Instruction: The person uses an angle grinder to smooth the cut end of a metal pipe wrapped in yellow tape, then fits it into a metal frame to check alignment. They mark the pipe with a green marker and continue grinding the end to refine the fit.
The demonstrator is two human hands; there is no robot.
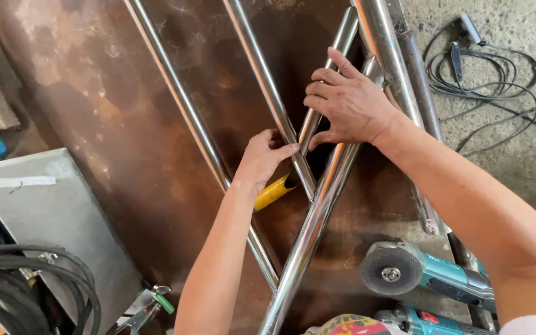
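Head view: both hands (305, 133) on steel tubes (317, 205)

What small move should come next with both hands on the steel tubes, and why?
Probably nudge the short tube under the right hand snug against the long tube. The left hand, holding a yellow-handled tool, pinches where they meet, and they look barely touching.

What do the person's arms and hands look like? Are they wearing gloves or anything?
No gloves. Both the left hand and the right hand are bare, with no rings or watch showing. The forearms are bare too. Only a bit of white sleeve shows high on the right arm.
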